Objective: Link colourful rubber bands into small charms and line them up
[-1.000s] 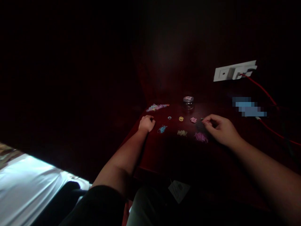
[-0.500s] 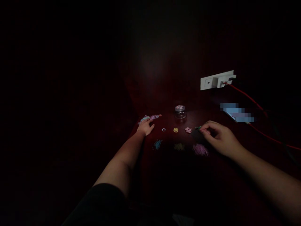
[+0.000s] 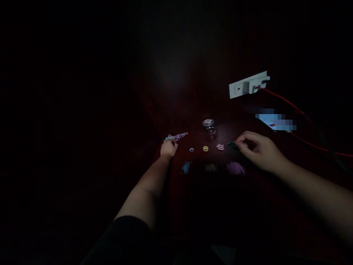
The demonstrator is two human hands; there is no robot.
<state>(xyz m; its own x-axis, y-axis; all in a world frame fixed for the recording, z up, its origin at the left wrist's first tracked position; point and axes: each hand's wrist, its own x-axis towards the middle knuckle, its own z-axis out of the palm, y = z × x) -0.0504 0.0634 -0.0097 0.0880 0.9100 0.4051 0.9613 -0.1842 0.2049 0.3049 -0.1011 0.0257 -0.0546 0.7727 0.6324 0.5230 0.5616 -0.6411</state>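
My left hand [image 3: 169, 148] rests at a mixed pile of small coloured rubber bands [image 3: 179, 136], its fingers curled down at the near edge. What those fingers hold, if anything, is hidden. My right hand [image 3: 256, 150] is closed in a pinch at the dark green rubber bands [image 3: 231, 144], close to the tabletop. Between the hands lie a light blue rubber band [image 3: 191, 149], a few yellow rubber bands [image 3: 205, 148] and a small heap of pink rubber bands [image 3: 220, 147]. Nearer to me are blue [image 3: 185, 168], dull yellow [image 3: 211, 168] and purple [image 3: 235, 168] bunches of thin bands.
A clear jar with a lid [image 3: 209, 127] stands behind the row. At the right lies a lit phone [image 3: 271, 121], with a red cable [image 3: 286, 99] running from a plug in the white wall socket [image 3: 248, 85]. The surroundings are very dark.
My left hand's fingers, spread out before, are now curled in at the mixed pile. My right hand stays by the green bands. The view has shifted slightly.
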